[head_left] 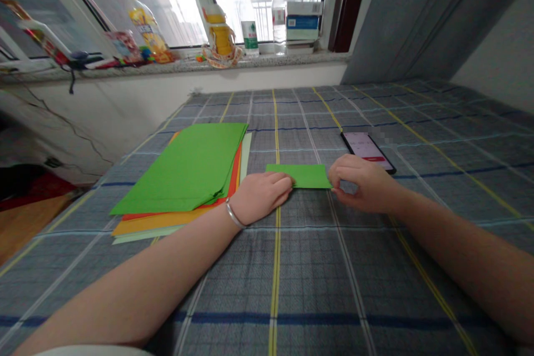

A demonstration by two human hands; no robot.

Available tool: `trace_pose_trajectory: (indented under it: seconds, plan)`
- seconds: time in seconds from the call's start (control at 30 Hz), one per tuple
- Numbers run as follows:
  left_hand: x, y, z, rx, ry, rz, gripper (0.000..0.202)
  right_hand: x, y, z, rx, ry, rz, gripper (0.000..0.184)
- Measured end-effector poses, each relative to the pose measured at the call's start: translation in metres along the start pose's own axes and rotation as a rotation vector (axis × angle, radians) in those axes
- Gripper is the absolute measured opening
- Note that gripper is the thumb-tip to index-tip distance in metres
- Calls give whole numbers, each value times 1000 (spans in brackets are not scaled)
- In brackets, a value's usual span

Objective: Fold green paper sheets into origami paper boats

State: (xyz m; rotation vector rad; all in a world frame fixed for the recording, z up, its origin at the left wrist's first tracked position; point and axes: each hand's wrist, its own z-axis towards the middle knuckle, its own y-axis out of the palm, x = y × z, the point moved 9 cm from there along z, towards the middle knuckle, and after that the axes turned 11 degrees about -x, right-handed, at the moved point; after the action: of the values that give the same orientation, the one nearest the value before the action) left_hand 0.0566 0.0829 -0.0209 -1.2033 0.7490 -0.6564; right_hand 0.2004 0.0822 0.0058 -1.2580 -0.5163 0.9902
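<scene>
A small green piece of paper [311,176], rectangular and apparently folded, lies flat on the checked cloth between my hands. At its left end, my left hand [265,192] rests with the fingers bent together over the edge, and a silver bracelet circles that wrist. My right hand [361,182] pinches the near right corner of the paper between thumb and fingertips. Left of my hands is a stack of coloured paper with a large green sheet [187,164] on top; orange sheets [167,222] and pale green ones stick out below it.
A phone [369,151] with a lit screen lies just beyond my right hand. On the windowsill [183,68] at the back stand a yellow bottle [148,28], a yellow drinking cup [219,36], two clear bottles [249,22] and stacked boxes [303,22]. The cloth's edge drops away at left.
</scene>
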Motion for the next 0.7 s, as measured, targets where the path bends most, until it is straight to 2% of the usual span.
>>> trace_pose_trajectory:
  seconds: [0.17,0.33,0.5,0.7]
  plan:
    - [4,-2,-1,30,38,27,21,-5,5,2,21,-12,33,7]
    - [15,-6,-1,45,117,53,13,-14,20,6,-47,21,-103,9]
    - [29,-10,1,81,181,100,15,-35,23,14,21,-4,-232,15]
    - [29,-5,3,27,168,85,18,-50,36,23,-53,2,-373,22]
